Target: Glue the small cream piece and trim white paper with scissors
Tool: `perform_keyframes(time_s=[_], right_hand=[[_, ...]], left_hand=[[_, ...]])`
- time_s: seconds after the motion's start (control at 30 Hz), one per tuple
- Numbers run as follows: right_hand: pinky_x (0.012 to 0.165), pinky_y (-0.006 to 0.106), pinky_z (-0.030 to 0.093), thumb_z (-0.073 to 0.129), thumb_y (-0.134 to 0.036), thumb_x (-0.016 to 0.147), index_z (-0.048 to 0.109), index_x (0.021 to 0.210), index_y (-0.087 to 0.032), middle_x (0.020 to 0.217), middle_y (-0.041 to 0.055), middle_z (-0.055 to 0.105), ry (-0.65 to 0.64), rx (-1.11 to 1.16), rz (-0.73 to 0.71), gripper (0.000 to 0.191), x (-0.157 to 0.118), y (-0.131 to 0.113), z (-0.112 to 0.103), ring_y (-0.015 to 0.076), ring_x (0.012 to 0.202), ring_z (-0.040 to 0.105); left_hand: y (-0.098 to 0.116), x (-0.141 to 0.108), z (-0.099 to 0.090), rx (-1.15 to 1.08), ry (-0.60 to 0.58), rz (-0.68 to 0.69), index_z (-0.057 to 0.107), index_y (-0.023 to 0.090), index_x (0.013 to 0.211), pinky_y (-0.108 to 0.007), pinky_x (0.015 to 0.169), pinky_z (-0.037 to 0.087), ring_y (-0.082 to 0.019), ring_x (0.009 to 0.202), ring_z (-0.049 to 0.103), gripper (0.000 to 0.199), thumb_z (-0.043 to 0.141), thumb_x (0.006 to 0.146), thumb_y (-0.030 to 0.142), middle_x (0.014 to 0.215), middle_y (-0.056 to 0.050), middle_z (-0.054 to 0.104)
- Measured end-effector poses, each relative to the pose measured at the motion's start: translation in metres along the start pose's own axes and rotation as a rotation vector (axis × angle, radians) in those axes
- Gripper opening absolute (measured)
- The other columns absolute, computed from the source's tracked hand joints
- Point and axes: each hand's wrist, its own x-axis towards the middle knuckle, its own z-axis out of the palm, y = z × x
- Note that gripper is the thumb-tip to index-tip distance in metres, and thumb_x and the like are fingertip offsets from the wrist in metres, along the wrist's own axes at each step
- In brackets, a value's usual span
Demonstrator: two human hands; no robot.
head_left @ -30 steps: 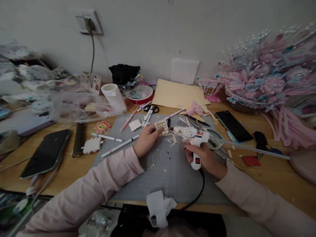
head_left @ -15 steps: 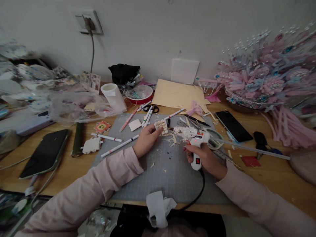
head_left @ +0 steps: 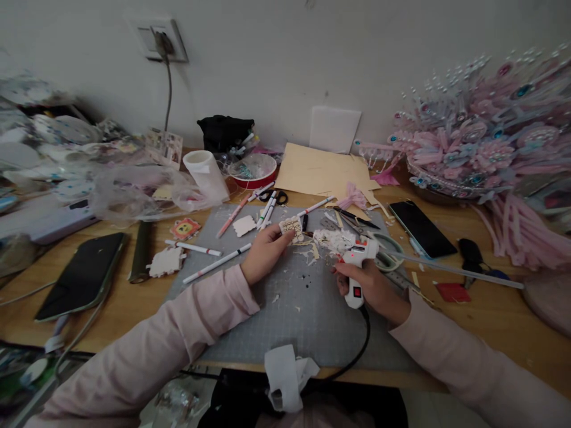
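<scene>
Between thumb and fingers, my left hand (head_left: 267, 251) pinches a small cream piece with scalloped edges and dark drawn lines (head_left: 292, 229). My right hand (head_left: 371, 285) is wrapped round the handle of a white glue gun (head_left: 357, 255), whose nozzle points left and reaches the piece's right edge. Whether it touches cannot be told. A long clear glue stick (head_left: 455, 270) sticks out behind the gun. Both hands are above a grey cutting mat (head_left: 267, 333) strewn with scraps. A blank scalloped piece (head_left: 244, 225) lies on the mat, left of the markers (head_left: 266, 210).
Black scissors (head_left: 279, 197) and cream sheets (head_left: 323, 169) lie behind the mat. Phones (head_left: 80, 276) (head_left: 422, 227) flank it. A pink beaded arrangement (head_left: 482, 142) stands at the right. The gun's black cord (head_left: 363, 342) hangs over the front edge.
</scene>
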Motion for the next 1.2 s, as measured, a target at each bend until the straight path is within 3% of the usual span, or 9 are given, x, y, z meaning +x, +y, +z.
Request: perform_keyframes(time_s=[0.73, 1.2], right_hand=[[0.04, 0.023, 0.036, 0.056, -0.038, 0.065, 0.056, 0.056, -0.017, 0.04, -0.0014, 0.053, -0.002, -0.014, 0.008, 0.023, -0.002, -0.005, 0.002, 0.0117, 0.038, 0.048], [0.038, 0.023, 0.035, 0.057, -0.036, 0.068, 0.057, 0.057, -0.017, 0.04, -0.0023, 0.052, 0.023, 0.08, -0.014, 0.022, 0.002, 0.005, 0.001, 0.0113, 0.037, 0.047]], left_hand=[[0.0, -0.001, 0.0, -0.005, -0.015, 0.007, 0.048, 0.018, 0.063, -0.022, 0.045, 0.028, -0.01, 0.044, 0.038, 0.025, 0.051, 0.075, 0.039, 0.048, 0.006, 0.044], [-0.001, -0.001, 0.0, -0.009, -0.028, 0.011, 0.047, 0.018, 0.065, -0.022, 0.047, 0.03, -0.01, 0.047, 0.04, 0.026, 0.05, 0.076, 0.041, 0.051, 0.005, 0.043]])
